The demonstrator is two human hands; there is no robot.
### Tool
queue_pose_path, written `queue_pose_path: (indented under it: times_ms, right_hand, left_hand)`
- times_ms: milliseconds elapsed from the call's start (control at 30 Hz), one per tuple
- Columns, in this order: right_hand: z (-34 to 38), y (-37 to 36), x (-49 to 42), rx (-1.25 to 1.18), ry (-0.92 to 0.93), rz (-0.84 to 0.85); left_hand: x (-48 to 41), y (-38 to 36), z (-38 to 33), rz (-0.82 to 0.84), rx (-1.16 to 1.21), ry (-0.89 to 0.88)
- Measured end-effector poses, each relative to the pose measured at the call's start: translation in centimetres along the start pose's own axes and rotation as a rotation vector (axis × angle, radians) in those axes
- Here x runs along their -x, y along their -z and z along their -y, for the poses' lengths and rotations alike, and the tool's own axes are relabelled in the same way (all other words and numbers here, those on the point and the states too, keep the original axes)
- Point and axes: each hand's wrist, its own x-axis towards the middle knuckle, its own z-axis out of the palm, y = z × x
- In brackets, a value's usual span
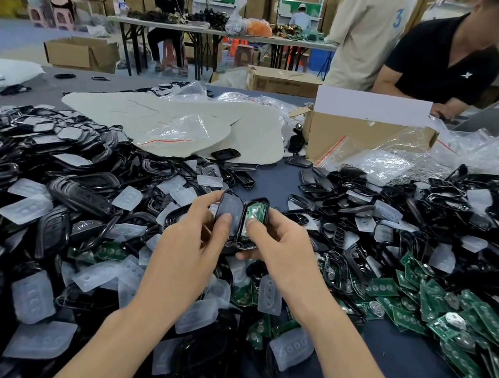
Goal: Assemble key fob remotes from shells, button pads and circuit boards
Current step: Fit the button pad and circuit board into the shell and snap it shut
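Left grip holds a black shell half; right grip holds the board-filled shell, thumb hiding its lower part.

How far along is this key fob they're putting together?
Done: a green board sits in the shell half in the right hand. In hand: the left hand holds the other half beside it, not yet closed. Left: joining them, and working through the piles of shells, pads and boards.

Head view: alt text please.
A person's left hand holds a black shell half beside the right hand, which holds a second half with a green circuit board seated in it, above a table heaped with black shells, translucent button pads and loose green boards.
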Motion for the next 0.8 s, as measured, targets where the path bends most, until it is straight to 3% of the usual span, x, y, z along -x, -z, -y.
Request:
queue_pose_path:
  times_ms: [433, 800]
  right_hand:
    - [0.1, -0.2, 0.3, 0.088, -0.012, 0.011]
    - [0.1, -0.2, 0.4, 0.076, 0.008, 0.094]
  left_hand:
    - [0.2, 0.3, -0.5, -0.060, -0.133, -0.009]
    - [0.4, 0.9, -1.4, 0.015, -0.320, -0.033]
